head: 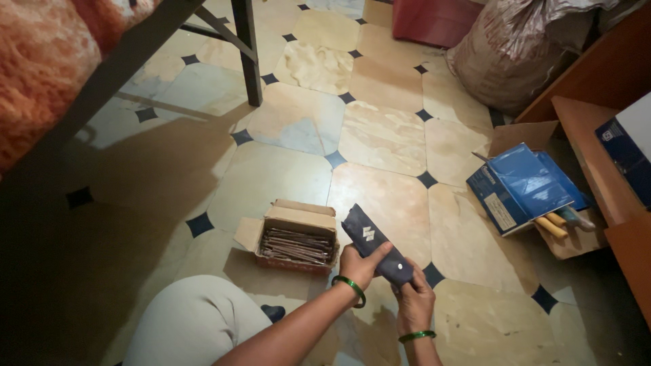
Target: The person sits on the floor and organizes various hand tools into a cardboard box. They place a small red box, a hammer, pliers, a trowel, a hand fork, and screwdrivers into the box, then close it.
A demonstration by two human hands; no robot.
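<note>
Dark pouch [375, 245] pinched between both hands' fingers [380, 252] — upper end free.

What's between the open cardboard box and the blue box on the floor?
Head view: the dark pouch, held in both hands, then bare floor tile up to the blue box. The cardboard box sits just beside the pouch.

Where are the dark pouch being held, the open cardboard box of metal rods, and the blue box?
dark pouch [369, 240], head view, on its flat face near the pale emblem.
open cardboard box [301, 219], head view, on its back flap.
blue box [525, 183], head view, on its lid.
</note>
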